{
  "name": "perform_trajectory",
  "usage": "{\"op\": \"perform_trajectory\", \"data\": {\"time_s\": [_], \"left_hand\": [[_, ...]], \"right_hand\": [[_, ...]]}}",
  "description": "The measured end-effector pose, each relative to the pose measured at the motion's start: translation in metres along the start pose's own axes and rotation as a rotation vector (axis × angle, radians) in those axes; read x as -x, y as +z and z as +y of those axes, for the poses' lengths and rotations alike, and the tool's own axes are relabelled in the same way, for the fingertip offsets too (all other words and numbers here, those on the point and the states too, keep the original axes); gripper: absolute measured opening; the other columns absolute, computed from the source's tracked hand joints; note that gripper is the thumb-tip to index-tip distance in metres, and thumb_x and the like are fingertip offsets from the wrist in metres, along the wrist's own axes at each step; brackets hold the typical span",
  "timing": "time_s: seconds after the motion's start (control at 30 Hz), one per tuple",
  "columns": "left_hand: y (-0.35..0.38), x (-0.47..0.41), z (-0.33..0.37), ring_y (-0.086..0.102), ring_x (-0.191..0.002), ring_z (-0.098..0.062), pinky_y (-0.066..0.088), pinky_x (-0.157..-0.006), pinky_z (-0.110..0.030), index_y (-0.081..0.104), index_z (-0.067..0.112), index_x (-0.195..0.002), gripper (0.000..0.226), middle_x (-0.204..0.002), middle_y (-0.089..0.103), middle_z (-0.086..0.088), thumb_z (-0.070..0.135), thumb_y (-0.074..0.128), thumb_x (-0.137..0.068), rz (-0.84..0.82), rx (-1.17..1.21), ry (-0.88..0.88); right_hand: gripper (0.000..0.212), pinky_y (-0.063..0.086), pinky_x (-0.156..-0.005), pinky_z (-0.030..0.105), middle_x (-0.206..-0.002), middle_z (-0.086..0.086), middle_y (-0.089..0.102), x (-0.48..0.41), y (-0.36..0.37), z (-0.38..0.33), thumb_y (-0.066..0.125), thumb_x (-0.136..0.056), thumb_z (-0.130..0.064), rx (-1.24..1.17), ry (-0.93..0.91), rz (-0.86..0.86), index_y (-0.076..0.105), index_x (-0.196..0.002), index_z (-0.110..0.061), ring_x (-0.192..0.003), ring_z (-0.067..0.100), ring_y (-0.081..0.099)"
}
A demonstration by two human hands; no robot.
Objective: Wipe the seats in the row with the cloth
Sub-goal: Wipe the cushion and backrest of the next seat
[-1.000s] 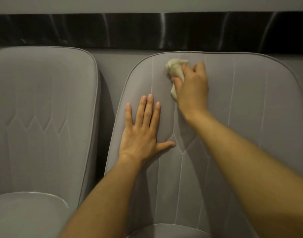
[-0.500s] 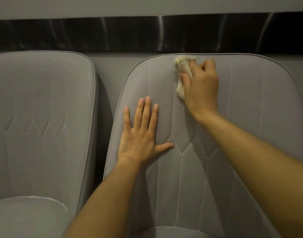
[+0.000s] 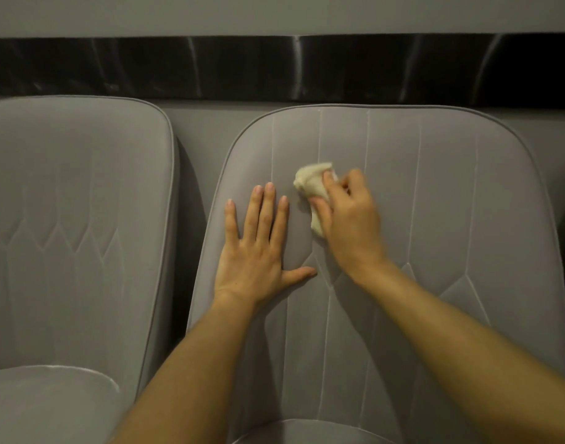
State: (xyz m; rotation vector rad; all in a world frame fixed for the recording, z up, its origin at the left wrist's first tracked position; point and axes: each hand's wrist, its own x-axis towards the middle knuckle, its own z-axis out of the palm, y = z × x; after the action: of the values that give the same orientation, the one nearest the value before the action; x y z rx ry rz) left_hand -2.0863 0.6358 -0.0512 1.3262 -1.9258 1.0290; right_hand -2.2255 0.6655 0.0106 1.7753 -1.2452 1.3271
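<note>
A person's right hand (image 3: 348,225) grips a crumpled cream cloth (image 3: 311,184), fingers curled round it, and presses it against the upper middle of a grey padded seat back (image 3: 451,203), some way below its rounded top edge. The left hand (image 3: 255,251) lies flat on the same seat back just beside the cloth, its fingers straight and close together, thumb spread out to the side, holding nothing. The right hand is slightly blurred. Both bare forearms (image 3: 467,341) reach in from the lower edge of the view. A 2nd grey seat (image 3: 76,219), with the same diamond-pattern stitching, stands to the left in the view, parted from the 1st by a narrow dark gap; the front of its cushion (image 3: 43,402) shows in the lower left corner. Behind the 2 seats runs a grey wall (image 3: 274,14) crossed by a glossy black band (image 3: 210,68).
</note>
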Motion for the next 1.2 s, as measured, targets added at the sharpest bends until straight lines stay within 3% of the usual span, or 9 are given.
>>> {"op": "perform_trajectory", "data": {"time_s": [0.1, 0.23, 0.37, 0.47, 0.63, 0.8, 0.9, 1.03, 1.2], "left_hand": [[0.001, 0.0, -0.001, -0.02, -0.144, -0.034, -0.013, -0.113, -0.059, -0.027, 0.003, -0.145, 0.107, -0.151, -0.032, -0.02, 0.082, 0.0, -0.077, 0.0, 0.006, 0.001], [0.002, 0.0, -0.002, -0.019, -0.145, -0.034, -0.014, -0.113, -0.058, -0.023, 0.004, -0.147, 0.106, -0.154, -0.028, -0.019, 0.082, 0.0, -0.078, 0.014, 0.018, 0.012], [0.001, 0.0, -0.001, -0.01, -0.147, -0.034, -0.009, -0.114, -0.059, -0.01, 0.004, -0.15, 0.107, -0.157, -0.015, -0.02, 0.083, 0.007, -0.079, 0.017, 0.014, 0.014], [0.0, 0.001, -0.001, -0.007, -0.147, -0.034, -0.006, -0.115, -0.059, -0.006, 0.003, -0.15, 0.106, -0.158, -0.01, -0.021, 0.082, 0.01, -0.08, 0.027, 0.011, 0.033], [0.002, 0.001, 0.0, -0.002, -0.148, -0.032, -0.005, -0.115, -0.059, -0.004, 0.004, -0.15, 0.104, -0.158, -0.006, -0.02, 0.08, 0.011, -0.081, 0.03, 0.002, 0.036], [0.003, 0.002, -0.002, -0.009, -0.147, -0.031, -0.011, -0.115, -0.057, -0.013, 0.005, -0.15, 0.104, -0.157, -0.019, -0.018, 0.08, 0.007, -0.081, 0.034, 0.002, 0.032], [0.001, 0.001, -0.003, -0.006, -0.148, -0.031, -0.011, -0.115, -0.057, -0.009, 0.005, -0.15, 0.103, -0.157, -0.016, -0.018, 0.08, 0.008, -0.082, 0.039, 0.001, 0.035], [0.0, 0.001, -0.004, -0.001, -0.147, -0.032, -0.008, -0.115, -0.058, -0.002, 0.005, -0.15, 0.103, -0.158, -0.003, -0.018, 0.08, 0.012, -0.081, 0.047, 0.011, 0.06], [0.002, 0.006, -0.003, -0.005, -0.147, -0.032, -0.011, -0.115, -0.056, -0.007, 0.005, -0.151, 0.101, -0.158, -0.009, -0.02, 0.079, 0.009, -0.084, 0.02, -0.005, 0.082]], "right_hand": [[0.028, 0.039, -0.067, 0.026, -0.103, 0.018, 0.051, -0.048, -0.015, 0.005, 0.056, -0.092, -0.018, 0.015, 0.095, 0.145, 0.061, -0.111, 0.002, -0.079, 0.017, 0.042], [0.032, 0.035, -0.077, 0.004, -0.113, 0.0, 0.043, -0.101, -0.017, 0.024, 0.053, -0.095, -0.026, -0.047, 0.295, 0.15, 0.054, -0.123, -0.01, -0.087, 0.001, 0.042], [0.032, 0.036, -0.08, 0.02, -0.117, 0.011, 0.047, -0.068, 0.0, 0.017, 0.054, -0.094, -0.022, 0.088, 0.158, 0.09, 0.057, -0.121, -0.004, -0.1, 0.023, 0.049], [0.032, 0.037, -0.07, 0.028, -0.102, 0.021, 0.053, -0.031, 0.008, 0.011, 0.062, -0.088, -0.013, 0.112, 0.022, 0.073, 0.06, -0.115, 0.004, -0.085, 0.034, 0.053], [0.027, 0.033, -0.068, 0.026, -0.103, 0.019, 0.05, -0.044, -0.01, 0.01, 0.057, -0.091, -0.016, 0.067, -0.011, 0.05, 0.06, -0.111, 0.003, -0.081, 0.026, 0.048], [0.027, 0.043, -0.064, 0.009, -0.107, -0.002, 0.047, -0.103, -0.022, 0.037, 0.049, -0.097, -0.024, -0.107, 0.36, 0.158, 0.049, -0.12, -0.012, -0.09, 0.009, 0.049], [0.03, 0.045, -0.078, 0.025, -0.109, 0.005, 0.049, -0.084, -0.017, 0.037, 0.047, -0.097, -0.024, 0.027, 0.233, 0.082, 0.054, -0.12, -0.006, -0.093, 0.017, 0.05], [0.031, 0.037, -0.062, 0.032, -0.096, 0.022, 0.051, -0.016, -0.009, 0.034, 0.056, -0.092, -0.015, 0.174, 0.031, 0.059, 0.058, -0.114, 0.008, -0.075, 0.033, 0.05], [0.03, 0.046, -0.06, 0.038, -0.09, 0.01, 0.042, -0.009, -0.016, 0.022, 0.057, -0.092, -0.015, 0.079, 0.07, 0.022, 0.06, -0.112, 0.007, -0.07, 0.024, 0.044]]}}
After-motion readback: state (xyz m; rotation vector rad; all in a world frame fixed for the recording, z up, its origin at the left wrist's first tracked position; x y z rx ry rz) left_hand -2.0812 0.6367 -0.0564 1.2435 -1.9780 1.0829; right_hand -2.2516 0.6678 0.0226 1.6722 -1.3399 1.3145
